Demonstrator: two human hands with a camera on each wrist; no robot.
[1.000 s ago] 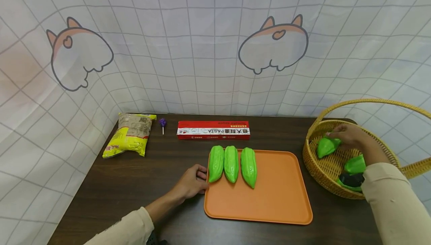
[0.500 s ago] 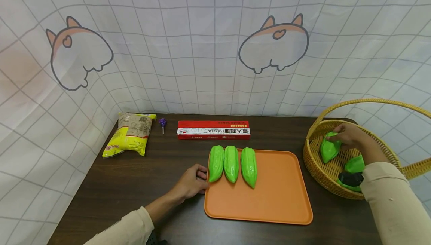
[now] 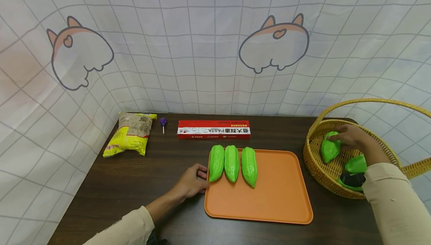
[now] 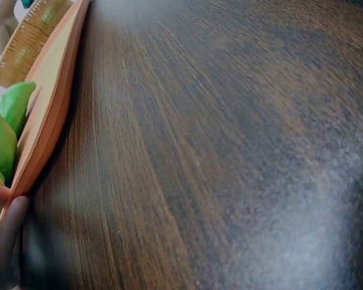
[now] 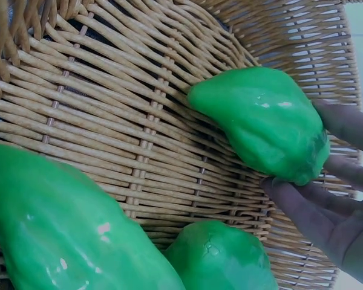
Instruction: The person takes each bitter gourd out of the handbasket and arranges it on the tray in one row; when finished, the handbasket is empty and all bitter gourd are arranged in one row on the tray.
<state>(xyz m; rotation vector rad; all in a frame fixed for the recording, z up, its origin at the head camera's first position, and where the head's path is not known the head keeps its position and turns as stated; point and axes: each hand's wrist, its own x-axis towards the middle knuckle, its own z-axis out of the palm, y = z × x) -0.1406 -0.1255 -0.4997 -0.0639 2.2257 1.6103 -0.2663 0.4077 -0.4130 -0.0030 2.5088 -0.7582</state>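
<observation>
Green gourd (image 5: pixel 266 124) lies inside the wicker basket (image 3: pixel 316 172), tapered tip pointing away from the right hand (image 3: pixel 351 137), the nearer one, whose fingers pinch its blunt end; beside the basket, the left hand (image 3: pixel 190 183) grips the orange tray (image 3: pixel 277 194) at the edge farthest from that basket

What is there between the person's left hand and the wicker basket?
Between the left hand and the wicker basket, the head view shows the orange tray, bearing three green vegetables, then a strip of dark table.
</observation>
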